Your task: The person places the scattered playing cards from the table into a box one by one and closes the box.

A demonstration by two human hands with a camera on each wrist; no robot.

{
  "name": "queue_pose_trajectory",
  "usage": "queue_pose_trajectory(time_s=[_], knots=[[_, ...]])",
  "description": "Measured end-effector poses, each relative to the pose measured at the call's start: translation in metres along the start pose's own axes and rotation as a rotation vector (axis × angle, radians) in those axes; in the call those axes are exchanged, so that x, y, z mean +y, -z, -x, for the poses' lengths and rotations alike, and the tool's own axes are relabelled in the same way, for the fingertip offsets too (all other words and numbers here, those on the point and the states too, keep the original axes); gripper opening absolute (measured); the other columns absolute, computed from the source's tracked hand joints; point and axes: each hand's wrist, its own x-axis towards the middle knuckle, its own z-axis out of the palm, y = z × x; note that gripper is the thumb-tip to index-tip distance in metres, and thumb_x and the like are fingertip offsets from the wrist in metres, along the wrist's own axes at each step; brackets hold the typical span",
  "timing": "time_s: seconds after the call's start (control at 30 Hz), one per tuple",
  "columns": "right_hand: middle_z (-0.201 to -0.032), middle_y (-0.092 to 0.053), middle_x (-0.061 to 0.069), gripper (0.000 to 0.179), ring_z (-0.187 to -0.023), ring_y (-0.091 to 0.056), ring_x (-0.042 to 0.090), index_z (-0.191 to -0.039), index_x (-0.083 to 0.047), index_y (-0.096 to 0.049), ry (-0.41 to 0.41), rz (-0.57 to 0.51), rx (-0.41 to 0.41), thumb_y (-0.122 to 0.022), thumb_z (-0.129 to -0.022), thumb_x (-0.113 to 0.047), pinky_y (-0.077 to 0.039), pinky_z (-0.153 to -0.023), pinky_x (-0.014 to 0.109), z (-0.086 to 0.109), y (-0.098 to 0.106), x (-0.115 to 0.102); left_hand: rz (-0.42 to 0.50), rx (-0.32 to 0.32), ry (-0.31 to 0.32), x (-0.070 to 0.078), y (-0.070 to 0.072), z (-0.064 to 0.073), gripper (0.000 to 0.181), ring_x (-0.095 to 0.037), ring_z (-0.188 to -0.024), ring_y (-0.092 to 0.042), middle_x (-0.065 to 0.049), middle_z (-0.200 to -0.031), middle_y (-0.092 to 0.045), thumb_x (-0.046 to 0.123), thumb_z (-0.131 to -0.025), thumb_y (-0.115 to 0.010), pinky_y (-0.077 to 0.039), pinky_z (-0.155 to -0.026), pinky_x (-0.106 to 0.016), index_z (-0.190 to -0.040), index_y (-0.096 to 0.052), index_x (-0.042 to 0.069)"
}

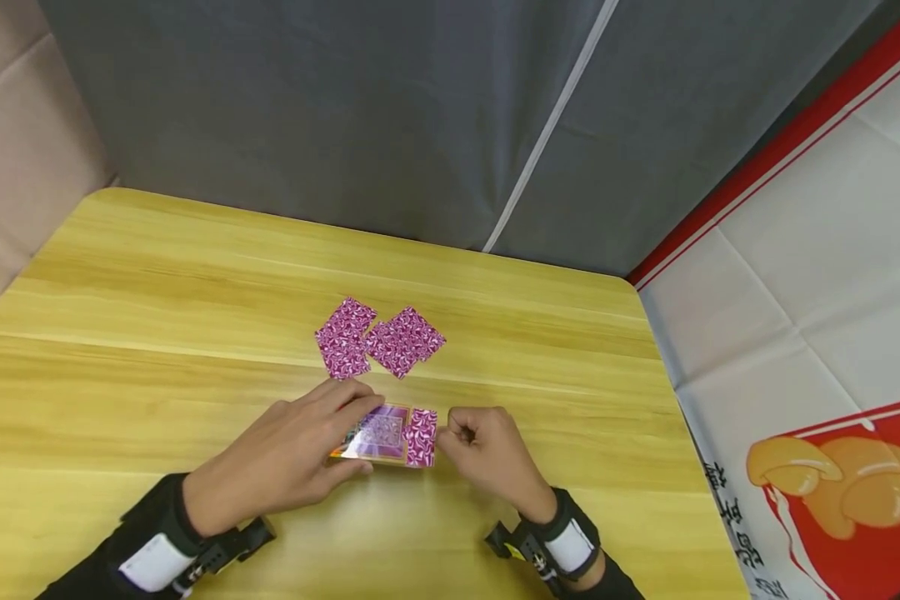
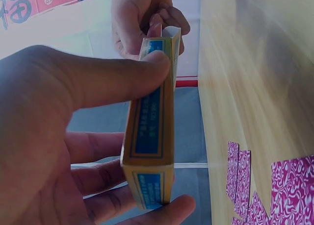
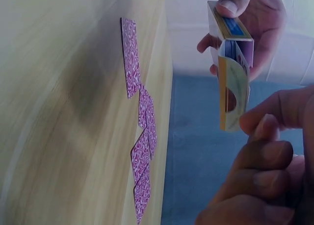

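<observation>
My left hand (image 1: pixel 300 450) grips a small card box (image 1: pixel 378 435), thumb along its narrow side and fingers around the other side. In the left wrist view, the box's narrow side shows blue panels with gold borders. At its end toward the right hand, the box is open. A cream flap (image 3: pixel 234 92) with a yellow edge and dark half-round cutout bends out there. A pink-patterned card (image 1: pixel 422 437) shows at the same end. My right hand (image 1: pixel 491 454) has curled fingers, and its fingertips pinch at the flap's outer edge.
Several pink-and-white patterned cards (image 1: pixel 405 342) lie face down, partly overlapping, on the wooden table (image 1: pixel 570 358) beyond the hands. A grey curtain (image 1: pixel 330 117) hangs behind the table's far edge. A white and red printed sheet (image 1: pixel 810 275) stands at the right.
</observation>
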Motion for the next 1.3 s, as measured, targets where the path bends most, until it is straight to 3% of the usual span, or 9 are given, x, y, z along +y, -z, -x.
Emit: queue_pose_trajectory(time_s=[0.17, 0.37, 0.53, 0.63, 0.83, 0.97, 1.07, 1.2, 1.3], knots=[[-0.057, -0.040, -0.017, 0.035, -0.049, -0.036, -0.002, -0.064, -0.020, -0.050, 0.090, 0.011, 0.053, -0.070, -0.089, -0.006, -0.031, -0.044, 0.018, -0.001, -0.001, 0.000, 0.002, -0.006, 0.007, 0.000, -0.001, 0.000, 0.064, -0.016, -0.114, -0.058, -0.002, -0.131, -0.059, 0.036, -0.084, -0.085, -0.058, -0.066, -0.035, -0.136, -0.061, 0.006], [-0.090, -0.065, -0.003, 0.008, -0.061, -0.049, 0.004, -0.090, -0.013, -0.069, 0.415, 0.022, 0.140, -0.067, -0.097, -0.012, -0.043, -0.051, 0.015, -0.002, -0.004, 0.004, 0.013, 0.006, 0.013, 0.001, 0.002, 0.000, 0.063, -0.015, -0.113, -0.058, 0.000, -0.130, -0.059, 0.036, -0.083, -0.085, -0.058, -0.066, -0.035, -0.135, -0.062, 0.007], [-0.084, -0.064, -0.004, 0.029, -0.070, -0.059, 0.005, -0.076, -0.014, -0.067, 0.639, 0.196, 0.128, -0.059, -0.103, -0.023, -0.051, -0.063, 0.014, -0.004, -0.008, 0.007, 0.030, 0.011, 0.005, 0.001, 0.001, 0.000, 0.063, -0.014, -0.112, -0.057, 0.000, -0.130, -0.058, 0.036, -0.083, -0.085, -0.057, -0.066, -0.034, -0.135, -0.062, 0.007], [-0.080, -0.063, -0.005, 0.038, -0.068, -0.059, 0.004, -0.070, -0.015, -0.066, 0.691, 0.293, 0.119, -0.057, -0.105, -0.030, -0.050, -0.062, 0.012, -0.002, -0.009, 0.008, 0.027, 0.009, 0.005, 0.001, 0.001, 0.002, 0.063, -0.015, -0.113, -0.057, 0.000, -0.131, -0.058, 0.036, -0.084, -0.085, -0.057, -0.066, -0.035, -0.135, -0.061, 0.008], [-0.094, -0.071, -0.001, 0.037, -0.081, -0.069, 0.008, -0.083, -0.012, -0.075, 0.693, 0.328, 0.043, -0.053, -0.106, -0.032, -0.056, -0.072, 0.017, -0.003, -0.012, 0.003, 0.004, -0.002, 0.010, 0.001, 0.002, 0.003, 0.063, -0.017, -0.115, -0.058, -0.002, -0.132, -0.059, 0.035, -0.084, -0.085, -0.058, -0.069, -0.036, -0.136, -0.061, 0.007], [-0.103, -0.071, 0.001, 0.030, -0.075, -0.063, 0.004, -0.090, -0.010, -0.076, 0.538, 0.178, 0.020, -0.055, -0.106, -0.023, -0.052, -0.063, 0.015, -0.013, -0.009, 0.001, -0.019, -0.003, 0.022, -0.001, 0.003, 0.004, 0.064, -0.018, -0.116, -0.058, -0.004, -0.131, -0.059, 0.035, -0.085, -0.084, -0.059, -0.070, -0.036, -0.136, -0.061, 0.005], [-0.110, -0.071, 0.003, 0.019, -0.069, -0.056, 0.007, -0.101, -0.007, -0.076, 0.286, 0.068, 0.032, -0.061, -0.104, -0.018, -0.050, -0.057, 0.021, -0.031, -0.001, 0.009, -0.019, -0.006, 0.027, -0.001, 0.004, 0.004, 0.064, -0.018, -0.114, -0.058, -0.004, -0.130, -0.060, 0.036, -0.085, -0.083, -0.058, -0.070, -0.036, -0.136, -0.061, 0.005], [-0.121, -0.068, 0.008, 0.034, -0.088, -0.064, 0.021, -0.122, -0.005, -0.071, -0.096, 0.170, -0.021, -0.066, -0.101, -0.030, -0.056, -0.074, 0.040, -0.066, 0.003, 0.034, -0.004, -0.023, 0.029, 0.000, 0.004, 0.005, 0.064, -0.018, -0.114, -0.058, -0.003, -0.129, -0.059, 0.037, -0.086, -0.083, -0.057, -0.068, -0.034, -0.136, -0.061, 0.005], [-0.128, -0.064, 0.013, 0.052, -0.106, -0.064, 0.029, -0.134, -0.003, -0.064, -0.258, 0.279, -0.084, -0.070, -0.097, -0.038, -0.054, -0.089, 0.047, -0.088, -0.005, 0.052, 0.011, -0.036, 0.034, 0.002, 0.002, 0.007, 0.064, -0.018, -0.115, -0.058, -0.003, -0.130, -0.059, 0.038, -0.087, -0.082, -0.057, -0.068, -0.034, -0.136, -0.061, 0.005]])
